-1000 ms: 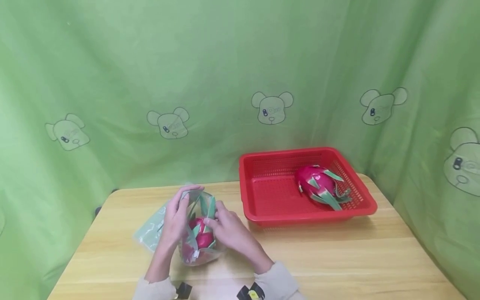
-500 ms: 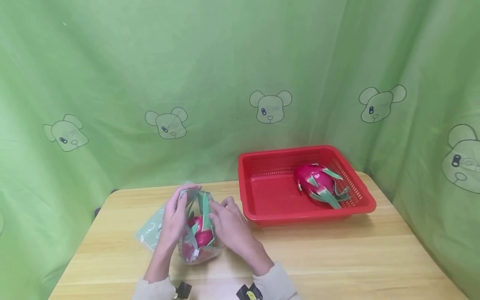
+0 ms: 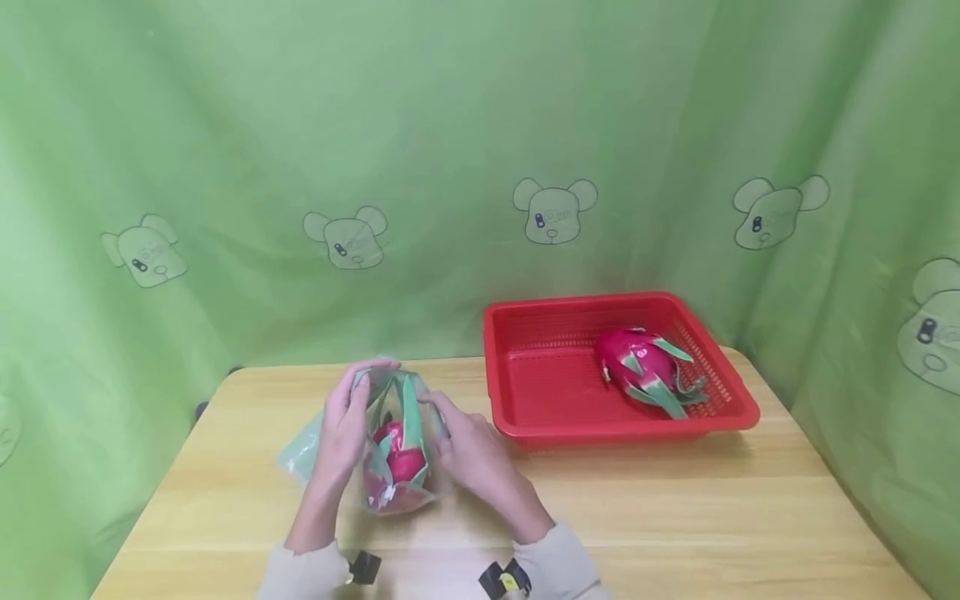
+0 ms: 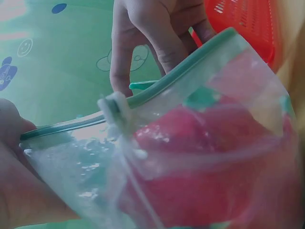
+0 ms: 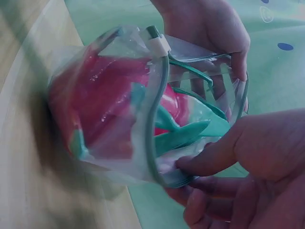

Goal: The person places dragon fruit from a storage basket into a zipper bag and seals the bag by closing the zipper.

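A clear zip bag [image 3: 397,498] with a green zip edge stands mouth up on the table, a pink dragon fruit [image 3: 405,462] with long green leaves inside it. My left hand [image 3: 347,425] grips the left side of the bag's mouth. At the opposite side, my right hand [image 3: 474,450] pinches the rim between thumb and fingers. Both sides of the mouth are held apart, as the right wrist view shows. A white zip slider [image 5: 157,45] sits on the green edge there. Part of the fruit shows through the plastic in the left wrist view.
A red perforated basket [image 3: 517,432] stands at the back right of the wooden table [image 3: 675,517], with another dragon fruit [image 3: 637,358] on its right side. Flat clear plastic [image 3: 298,454] lies left of my left hand. A green curtain [image 3: 450,117] hangs behind the table.
My right hand has moved off the fruit's green leaf and onto the right rim of the bag. The left hand keeps its hold. The basket stays in place.
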{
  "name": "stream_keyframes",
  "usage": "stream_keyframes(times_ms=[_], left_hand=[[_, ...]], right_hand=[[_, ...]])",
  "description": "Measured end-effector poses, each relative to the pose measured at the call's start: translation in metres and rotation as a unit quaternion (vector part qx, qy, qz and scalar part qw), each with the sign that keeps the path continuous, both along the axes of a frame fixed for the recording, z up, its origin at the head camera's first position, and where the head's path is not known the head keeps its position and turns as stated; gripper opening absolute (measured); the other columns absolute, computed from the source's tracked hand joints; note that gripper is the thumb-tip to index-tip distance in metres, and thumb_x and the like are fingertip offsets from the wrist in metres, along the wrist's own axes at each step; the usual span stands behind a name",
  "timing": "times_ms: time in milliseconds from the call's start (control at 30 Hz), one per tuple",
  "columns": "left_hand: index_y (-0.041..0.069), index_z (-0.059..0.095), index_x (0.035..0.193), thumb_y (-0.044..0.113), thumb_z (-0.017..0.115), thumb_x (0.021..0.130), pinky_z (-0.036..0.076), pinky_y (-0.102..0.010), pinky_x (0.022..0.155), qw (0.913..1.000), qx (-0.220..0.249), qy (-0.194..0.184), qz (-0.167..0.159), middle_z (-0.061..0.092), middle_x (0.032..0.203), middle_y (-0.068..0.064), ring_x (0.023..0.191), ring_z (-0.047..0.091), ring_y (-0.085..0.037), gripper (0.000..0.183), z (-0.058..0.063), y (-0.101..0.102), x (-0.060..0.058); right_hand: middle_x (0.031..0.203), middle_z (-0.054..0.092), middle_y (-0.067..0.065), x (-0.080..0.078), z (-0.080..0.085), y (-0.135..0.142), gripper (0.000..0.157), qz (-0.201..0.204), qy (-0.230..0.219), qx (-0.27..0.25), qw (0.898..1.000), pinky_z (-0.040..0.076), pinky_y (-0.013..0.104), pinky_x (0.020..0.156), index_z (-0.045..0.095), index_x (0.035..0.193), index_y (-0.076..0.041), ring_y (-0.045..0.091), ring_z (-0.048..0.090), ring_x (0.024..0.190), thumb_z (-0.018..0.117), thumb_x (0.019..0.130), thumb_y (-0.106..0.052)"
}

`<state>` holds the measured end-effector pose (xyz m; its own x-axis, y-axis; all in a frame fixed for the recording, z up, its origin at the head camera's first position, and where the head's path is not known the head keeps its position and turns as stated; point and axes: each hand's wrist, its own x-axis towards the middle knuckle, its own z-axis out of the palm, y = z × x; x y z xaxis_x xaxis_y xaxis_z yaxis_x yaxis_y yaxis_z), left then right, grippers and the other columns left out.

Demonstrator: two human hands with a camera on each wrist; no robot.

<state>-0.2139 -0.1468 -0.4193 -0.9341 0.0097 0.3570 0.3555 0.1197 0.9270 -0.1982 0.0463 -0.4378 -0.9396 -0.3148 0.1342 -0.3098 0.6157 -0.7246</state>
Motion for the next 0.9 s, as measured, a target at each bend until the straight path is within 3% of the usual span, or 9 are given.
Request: stream_keyframes(times_ms=[200,300,433,567,900], left_hand=[[0.002,0.058,0.135,0.011,0.032,0.111,0.036,-0.049,0.118,0.9999,-0.004,-0.005,0.012,0.062,0.138,-0.012,0.134,0.054,-0.026,0.036,0.005,-0.001,0.0],[0.003,0.057,0.137,0.008,0.032,0.111,0.034,-0.05,0.119,0.9997,-0.018,-0.003,0.019,0.059,0.143,-0.012,0.139,0.05,-0.027,0.037,0.006,-0.002,0.001],[0.005,0.056,0.141,0.005,0.032,0.109,0.033,-0.049,0.119,0.9991,-0.034,-0.003,0.025,0.054,0.149,-0.011,0.142,0.046,-0.026,0.039,0.01,-0.004,0.004],[0.008,0.055,0.143,0.006,0.032,0.109,0.035,-0.048,0.118,0.9991,-0.031,-0.005,0.03,0.053,0.151,-0.007,0.142,0.046,-0.024,0.041,0.015,-0.006,0.007],[0.01,0.059,0.139,0.008,0.035,0.11,0.037,-0.05,0.117,0.9994,0.003,0.003,0.035,0.059,0.144,-0.004,0.137,0.051,-0.024,0.038,0.017,-0.014,0.009]], right_hand=[[0.072,0.063,-0.004,0.002,0.005,0.0,0.061,-0.042,0.052,-0.033,0.997,0.046,0.023,0.045,0.05,0.146,-0.018,0.008,0.051,0.051,0.067,0.092,0.003],[0.08,0.069,-0.001,0.002,0.007,-0.002,0.046,-0.07,0.087,-0.048,0.993,0.048,0.023,0.048,0.061,0.135,-0.009,0.007,0.056,0.057,0.069,0.091,0.001],[0.079,0.073,0.002,0.0,0.008,-0.005,0.02,-0.103,0.162,-0.058,0.98,0.048,0.02,0.05,0.076,0.109,-0.004,0.008,0.059,0.06,0.07,0.09,-0.001],[0.077,0.073,0.003,-0.003,0.012,-0.005,0.015,-0.125,0.217,-0.07,0.966,0.047,0.02,0.051,0.078,0.103,-0.003,0.008,0.058,0.058,0.071,0.09,-0.003],[0.074,0.071,-0.001,-0.007,0.024,-0.005,0.006,-0.139,0.233,-0.066,0.96,0.048,0.022,0.053,0.075,0.096,-0.007,0.007,0.057,0.055,0.073,0.093,-0.012]])
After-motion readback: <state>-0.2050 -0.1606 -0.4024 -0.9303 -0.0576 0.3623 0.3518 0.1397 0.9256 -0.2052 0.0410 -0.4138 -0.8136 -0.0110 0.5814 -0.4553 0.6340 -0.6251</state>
